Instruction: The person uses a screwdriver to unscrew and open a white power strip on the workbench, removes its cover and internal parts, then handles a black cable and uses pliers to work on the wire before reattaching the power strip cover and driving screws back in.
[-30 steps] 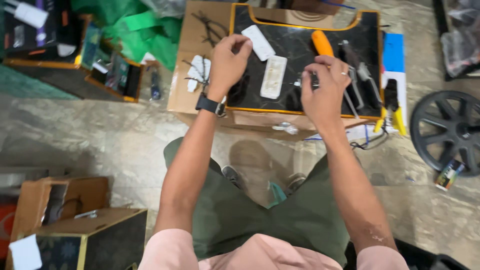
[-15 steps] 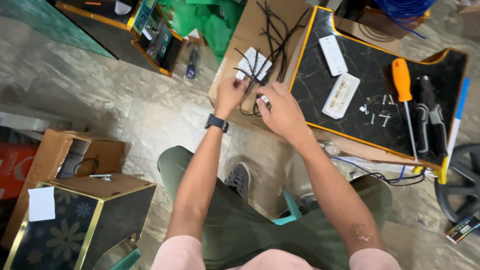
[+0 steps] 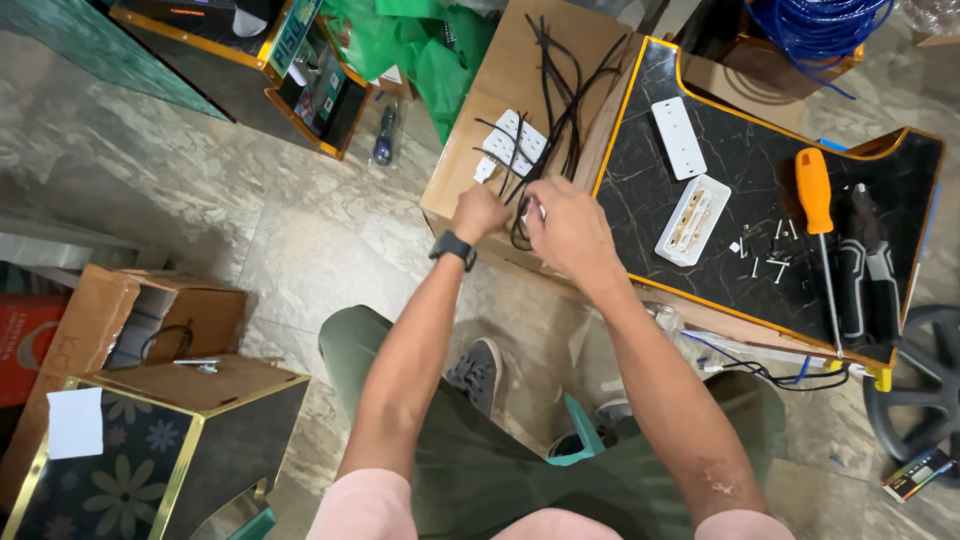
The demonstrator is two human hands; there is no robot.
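Black cable ties (image 3: 560, 95) in a loose bundle, spread over the brown cardboard sheet (image 3: 500, 80) at the left part of the counter. Left hand (image 3: 480, 212), with a dark watch (image 3: 453, 249) on the wrist, closed into a fist at the lower end of the bundle, gripping some of the ties. Right hand (image 3: 570, 225) just beside it, fingers curled and pinching the same ends; a small white piece between the two hands, too small to tell what. White socket plate (image 3: 510, 145) under the ties, on the cardboard. Further right, black marble-pattern panel (image 3: 760, 150) with yellow edge, carrying a white cover strip (image 3: 678, 137), a white open socket housing (image 3: 692, 219), small scattered screws (image 3: 765, 255), an orange-handled screwdriver (image 3: 816, 200) and dark pliers (image 3: 870, 270). Blue cable coil (image 3: 830, 25) at the top right, well apart from both hands. Cardboard boxes (image 3: 150, 330) on the stone floor (image 3: 260, 220) at the left.
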